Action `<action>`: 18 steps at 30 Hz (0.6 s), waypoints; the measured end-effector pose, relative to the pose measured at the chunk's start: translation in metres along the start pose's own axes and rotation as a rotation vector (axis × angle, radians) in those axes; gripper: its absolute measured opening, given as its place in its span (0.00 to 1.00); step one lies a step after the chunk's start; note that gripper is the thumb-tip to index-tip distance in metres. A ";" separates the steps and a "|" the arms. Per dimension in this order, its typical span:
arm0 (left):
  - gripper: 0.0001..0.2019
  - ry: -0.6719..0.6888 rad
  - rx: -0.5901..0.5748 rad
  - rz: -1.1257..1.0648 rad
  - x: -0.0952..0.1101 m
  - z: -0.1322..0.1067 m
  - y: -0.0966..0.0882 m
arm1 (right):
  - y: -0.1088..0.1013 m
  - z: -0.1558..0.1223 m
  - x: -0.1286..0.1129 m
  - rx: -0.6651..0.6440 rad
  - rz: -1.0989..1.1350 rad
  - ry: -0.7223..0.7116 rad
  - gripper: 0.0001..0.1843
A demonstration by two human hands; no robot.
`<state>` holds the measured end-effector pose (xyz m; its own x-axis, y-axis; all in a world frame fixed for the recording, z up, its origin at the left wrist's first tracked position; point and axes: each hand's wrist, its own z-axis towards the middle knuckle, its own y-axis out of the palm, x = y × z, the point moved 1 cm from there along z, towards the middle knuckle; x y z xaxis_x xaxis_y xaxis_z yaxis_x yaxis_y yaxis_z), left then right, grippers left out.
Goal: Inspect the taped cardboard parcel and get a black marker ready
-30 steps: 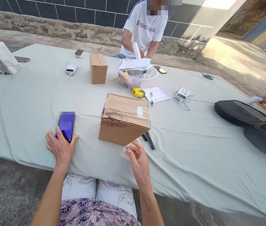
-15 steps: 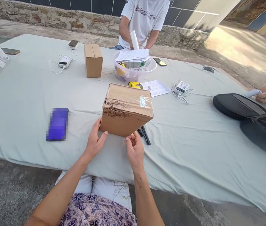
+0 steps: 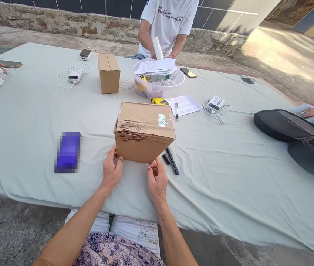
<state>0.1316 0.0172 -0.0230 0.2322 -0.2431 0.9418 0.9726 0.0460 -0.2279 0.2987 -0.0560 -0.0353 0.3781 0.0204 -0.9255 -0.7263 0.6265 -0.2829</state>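
A taped cardboard box [image 3: 145,146] stands in front of me, with dark pen scribbles along its near top edge and a blue-and-white checked sticker on top. My left hand [image 3: 112,171] grips its lower left corner, thumb on the near face and fingers partly hidden behind the side. At the lower right corner is my right hand [image 3: 157,181], its fingers curled in against the bottom edge. Just right of the box lies a black marker [image 3: 172,161], with its cap [image 3: 166,159] beside it.
A pixelated purple item [image 3: 68,152] lies to the left. Further back are a smaller cardboard box [image 3: 109,79], a plastic basin [image 3: 157,88] with papers, a yellow tape measure [image 3: 159,101], a pen [image 3: 177,111] and power banks. A black case [image 3: 286,125] and another person's hand are at right.
The box has shifted slightly left and turned a little, with both hands still at its lower corners. More of the marker and its cap now shows.
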 end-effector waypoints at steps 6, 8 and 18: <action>0.11 -0.004 -0.002 -0.062 0.001 -0.003 -0.002 | -0.007 0.000 0.004 0.107 0.006 -0.129 0.24; 0.12 0.003 -0.024 -0.078 0.003 -0.002 -0.001 | -0.008 0.000 0.006 0.153 -0.012 -0.156 0.24; 0.05 0.052 -0.130 -0.092 0.010 0.000 0.001 | -0.009 -0.003 0.013 0.360 -0.138 -0.207 0.23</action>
<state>0.1347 0.0145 -0.0135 0.1376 -0.2902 0.9470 0.9793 -0.1037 -0.1741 0.3083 -0.0634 -0.0460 0.5916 0.0502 -0.8047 -0.4280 0.8653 -0.2608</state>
